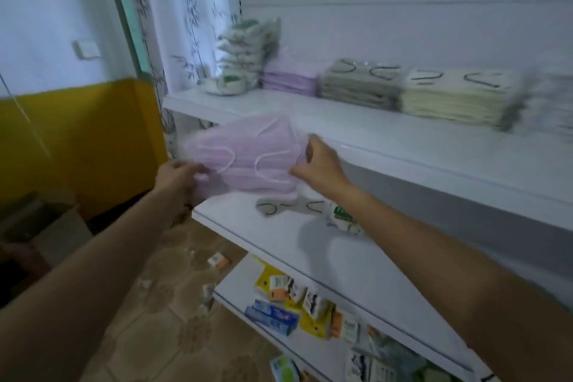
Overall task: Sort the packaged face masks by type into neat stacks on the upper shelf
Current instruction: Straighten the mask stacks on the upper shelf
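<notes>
On my screen I see two bare forearms, the left forearm and the right forearm, both uncovered from the edge of view up to the wrist, and the left hand and right hand are bare too, their fingers a little blurred.

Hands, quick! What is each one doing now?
Left hand: grips the purple mask pack at its left end.
Right hand: pinches its right end.
</notes>
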`<state>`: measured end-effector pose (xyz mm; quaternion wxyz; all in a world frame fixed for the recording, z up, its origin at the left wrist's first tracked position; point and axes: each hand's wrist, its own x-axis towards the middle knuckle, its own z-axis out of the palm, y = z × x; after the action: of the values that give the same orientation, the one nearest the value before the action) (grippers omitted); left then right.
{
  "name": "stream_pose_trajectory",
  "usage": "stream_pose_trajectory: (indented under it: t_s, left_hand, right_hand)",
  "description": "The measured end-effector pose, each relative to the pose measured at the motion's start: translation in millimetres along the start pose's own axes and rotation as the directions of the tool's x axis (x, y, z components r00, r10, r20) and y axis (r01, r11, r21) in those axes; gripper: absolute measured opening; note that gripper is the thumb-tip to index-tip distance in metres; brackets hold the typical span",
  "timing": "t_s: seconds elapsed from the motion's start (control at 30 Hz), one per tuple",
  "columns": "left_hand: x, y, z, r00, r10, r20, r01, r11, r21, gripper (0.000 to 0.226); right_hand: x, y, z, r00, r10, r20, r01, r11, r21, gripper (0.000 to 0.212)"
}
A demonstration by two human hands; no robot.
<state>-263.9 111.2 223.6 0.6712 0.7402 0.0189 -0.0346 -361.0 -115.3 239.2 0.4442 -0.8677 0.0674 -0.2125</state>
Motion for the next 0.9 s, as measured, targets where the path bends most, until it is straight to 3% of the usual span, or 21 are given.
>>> stream_pose_trajectory:
  t_s: [0.17,0.4,0.5,0.6,0.67,0.8,0.9]
  left_hand:
    - [-12,88,55,0.962,0.249,0.11,-0.243,0.968,-0.065,0.019]
    - [-9,138,173,0.905,0.301,0.3,-0.235,0.943,-0.237,0.024]
    - [-13,125,208,0.868,0.359,0.343,-0.338,0.933,-0.12,0.038]
    - [-24,87,237,0.819,0.312,0.482,-0.371,0.928,0.029,0.06]
    - [-29,73,250,0.799,0.327,0.505,-0.444,0.887,0.129,0.061]
    - [-34,91,259,0.743,0.472,0.474,-0.53,0.848,-0.013,0.05]
    - [-38,101,259,0.689,0.571,0.447,-0.621,0.783,-0.041,0.056]
  right_hand:
    - [18,-34,-89,0.948,-0.019,-0.318,0.032,0.999,0.036,0.025]
    - [21,-28,-200,0.856,0.047,-0.514,-0.038,0.999,0.028,0.028]
    - [13,-1,-217,0.831,0.122,-0.542,-0.105,0.992,0.063,0.044]
    - [-15,50,-205,0.833,0.307,-0.461,-0.24,0.95,0.199,0.069]
    - [-26,72,-203,0.824,0.366,-0.432,-0.296,0.929,0.221,0.08]
    - [-16,62,-225,0.778,0.303,-0.55,-0.25,0.953,0.17,0.075]
    - [-19,53,-230,0.769,0.29,-0.57,-0.189,0.954,0.231,0.064]
